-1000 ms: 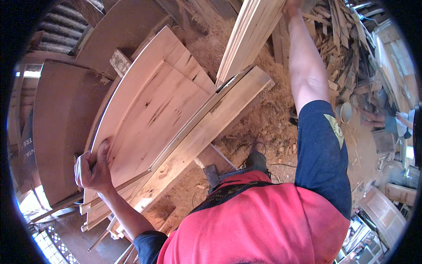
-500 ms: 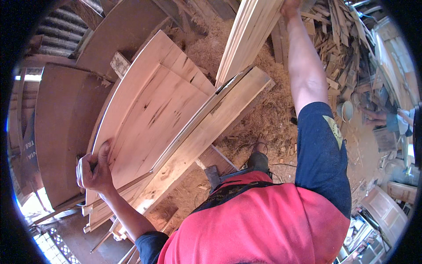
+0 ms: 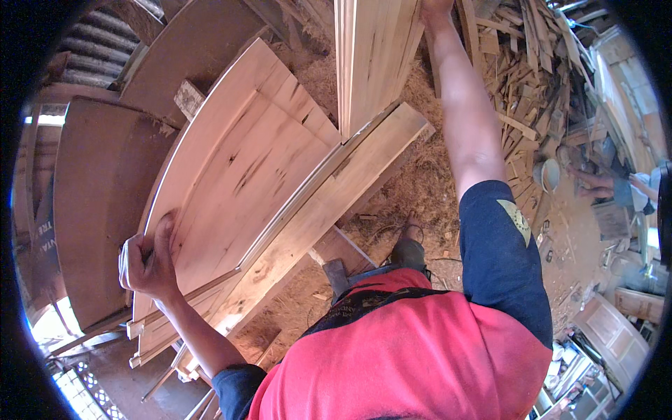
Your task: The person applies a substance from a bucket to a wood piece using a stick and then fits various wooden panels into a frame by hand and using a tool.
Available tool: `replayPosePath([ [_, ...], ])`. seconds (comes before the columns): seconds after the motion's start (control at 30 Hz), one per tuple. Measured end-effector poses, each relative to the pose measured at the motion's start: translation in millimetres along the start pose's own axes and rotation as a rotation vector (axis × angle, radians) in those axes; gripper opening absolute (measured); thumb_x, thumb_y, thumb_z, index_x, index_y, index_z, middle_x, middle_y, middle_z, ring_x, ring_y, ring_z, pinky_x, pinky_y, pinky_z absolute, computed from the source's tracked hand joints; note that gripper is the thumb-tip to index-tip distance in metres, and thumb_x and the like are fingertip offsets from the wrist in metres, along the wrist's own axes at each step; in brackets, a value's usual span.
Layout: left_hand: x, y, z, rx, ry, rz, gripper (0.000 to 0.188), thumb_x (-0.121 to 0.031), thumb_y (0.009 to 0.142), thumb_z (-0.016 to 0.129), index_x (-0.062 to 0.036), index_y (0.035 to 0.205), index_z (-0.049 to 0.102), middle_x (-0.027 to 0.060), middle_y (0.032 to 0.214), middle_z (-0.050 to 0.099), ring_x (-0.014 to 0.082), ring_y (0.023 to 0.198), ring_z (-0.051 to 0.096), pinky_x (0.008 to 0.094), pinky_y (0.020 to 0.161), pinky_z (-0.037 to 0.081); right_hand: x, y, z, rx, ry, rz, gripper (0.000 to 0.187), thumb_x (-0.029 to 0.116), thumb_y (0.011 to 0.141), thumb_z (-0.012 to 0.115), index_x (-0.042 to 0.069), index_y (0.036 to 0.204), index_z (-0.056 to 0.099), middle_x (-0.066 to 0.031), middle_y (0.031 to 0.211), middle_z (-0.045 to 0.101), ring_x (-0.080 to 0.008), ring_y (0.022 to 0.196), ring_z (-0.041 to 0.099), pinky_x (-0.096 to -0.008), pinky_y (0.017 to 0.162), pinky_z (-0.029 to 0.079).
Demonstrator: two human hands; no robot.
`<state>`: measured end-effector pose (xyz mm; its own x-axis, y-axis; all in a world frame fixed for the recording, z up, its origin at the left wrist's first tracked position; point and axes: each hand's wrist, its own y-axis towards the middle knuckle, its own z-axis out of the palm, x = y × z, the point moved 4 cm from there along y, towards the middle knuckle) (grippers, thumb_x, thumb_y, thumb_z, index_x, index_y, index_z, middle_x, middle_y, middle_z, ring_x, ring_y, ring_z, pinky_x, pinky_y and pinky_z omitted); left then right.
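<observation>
My left hand [image 3: 149, 263] is closed on the outer edge of a wide wooden panel [image 3: 234, 168], its thumb lying on the face. Dark streaks and a raised border show on this panel. At the top, my right hand [image 3: 437, 10] is partly cut off by the picture's edge. It grips the far side of a second wooden panel [image 3: 378, 63], which stands at an angle to the first. The two meet near the middle, above a thick light plank [image 3: 371, 154] that slants under their near edges. The right fingers are mostly hidden.
Large brown boards [image 3: 105, 210] lean at the left. Scrap wood [image 3: 528, 77] is heaped at the upper right, beside a pale bucket [image 3: 547, 175]. Sawdust [image 3: 399, 203] covers the floor. Another person [image 3: 640, 189] sits at the far right, near a panelled door [image 3: 612, 336].
The second panel has swung left toward the first, and my right arm has moved left with it. The first panel has shifted slightly left; my left hand keeps its hold.
</observation>
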<state>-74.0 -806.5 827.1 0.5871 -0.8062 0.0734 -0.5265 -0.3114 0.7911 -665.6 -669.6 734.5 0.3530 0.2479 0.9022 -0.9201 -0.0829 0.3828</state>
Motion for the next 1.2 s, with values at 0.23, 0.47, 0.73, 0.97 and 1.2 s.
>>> replayPosePath([
  [0.23, -2.8, 1.9, -1.3, -0.004, 0.017, -0.015, 0.042, -0.030, 0.065, 0.093, -0.0076, 0.061, 0.057, -0.0013, 0.051, 0.051, 0.0124, 0.045, 0.044, 0.0263, 0.047, 0.037, 6.0, -16.5, 5.4, 0.059, 0.072, 0.007, 0.063, 0.054, 0.102, 0.031, 0.003, 0.100, 0.066, -0.0092, 0.088, 0.065, -0.0203, 0.086, 0.060, -0.0393, 0.079, 0.047],
  [0.47, -3.8, 2.6, -2.2, -0.010, -0.005, 0.001, 0.042, -0.030, 0.065, 0.093, -0.0074, 0.061, 0.058, -0.0014, 0.051, 0.051, 0.0126, 0.045, 0.044, 0.0263, 0.047, 0.036, -10.8, -22.4, 8.2, 0.054, -0.056, -0.077, 0.052, 0.043, 0.104, 0.031, 0.000, 0.118, 0.056, -0.0175, 0.102, 0.063, -0.0292, 0.095, 0.059, -0.0432, 0.083, 0.047],
  [0.73, -12.2, 6.0, -3.7, -0.042, 0.032, -0.033, 0.046, -0.036, 0.064, 0.092, -0.0110, 0.056, 0.055, -0.0025, 0.048, 0.049, 0.0125, 0.043, 0.042, 0.0283, 0.046, 0.035, -45.3, -30.7, 21.5, -0.102, -0.558, -0.443, 0.048, 0.031, 0.106, 0.031, -0.002, 0.139, 0.044, -0.0269, 0.118, 0.061, -0.0392, 0.106, 0.059, -0.0477, 0.087, 0.046],
  [0.97, -21.7, 10.0, -5.3, 0.012, 0.096, 0.014, 0.046, -0.040, 0.067, 0.089, -0.0127, 0.057, 0.054, -0.0019, 0.050, 0.052, 0.0159, 0.044, 0.048, 0.0310, 0.048, 0.039, -28.5, -42.0, 22.5, -0.134, -0.627, -0.639, 0.049, 0.027, 0.106, 0.032, -0.006, 0.141, 0.039, -0.0323, 0.116, 0.060, -0.0464, 0.105, 0.059, -0.0533, 0.082, 0.046],
  [1.2, -35.8, 9.2, 0.9, 0.051, 0.086, 0.056, 0.041, -0.040, 0.070, 0.087, -0.0150, 0.062, 0.055, -0.0031, 0.054, 0.055, 0.0184, 0.047, 0.052, 0.0329, 0.050, 0.041, 9.1, -63.0, 29.1, 0.100, -0.009, -0.083, 0.068, 0.050, 0.106, 0.026, -0.005, 0.097, 0.065, -0.0171, 0.070, 0.062, -0.0257, 0.075, 0.063, -0.0473, 0.068, 0.045],
])
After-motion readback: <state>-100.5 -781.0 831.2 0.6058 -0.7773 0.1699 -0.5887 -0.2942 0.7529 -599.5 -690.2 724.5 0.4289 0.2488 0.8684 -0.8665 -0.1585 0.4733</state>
